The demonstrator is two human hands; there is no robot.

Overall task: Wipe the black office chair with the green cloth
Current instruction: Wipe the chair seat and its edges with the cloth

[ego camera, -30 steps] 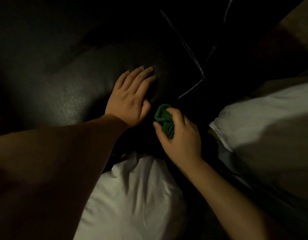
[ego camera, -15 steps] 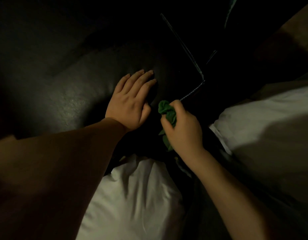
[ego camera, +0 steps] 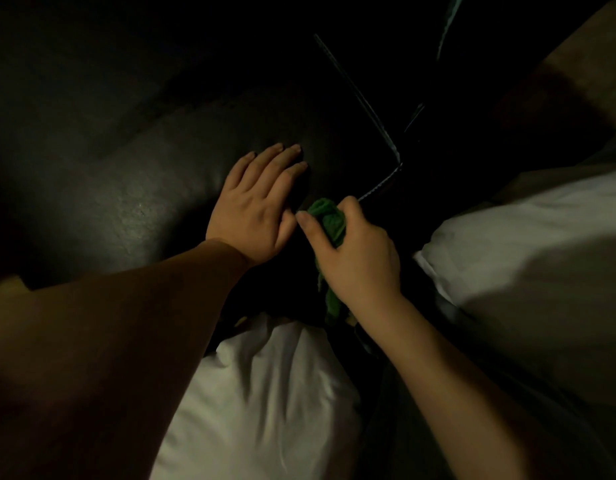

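Left hand (ego camera: pixel 254 209): flat on black office chair (ego camera: pixel 126 202) cushion, fingers straight, released. Right hand (ego camera: pixel 358 254): clenched round bunched green cloth (ego camera: pixel 329 216), just beside left thumb, over chair surface; contact with chair unclear. Cloth tail hanging below fist. White fabric (ego camera: pixel 265 393) below hands.

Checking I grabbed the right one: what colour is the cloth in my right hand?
Green; the cloth shows best in the head view.

Bare left forearm (ego camera: pixel 126 323), bare right forearm (ego camera: pixel 438 368), creased white fabric (ego camera: pixel 265 393) below
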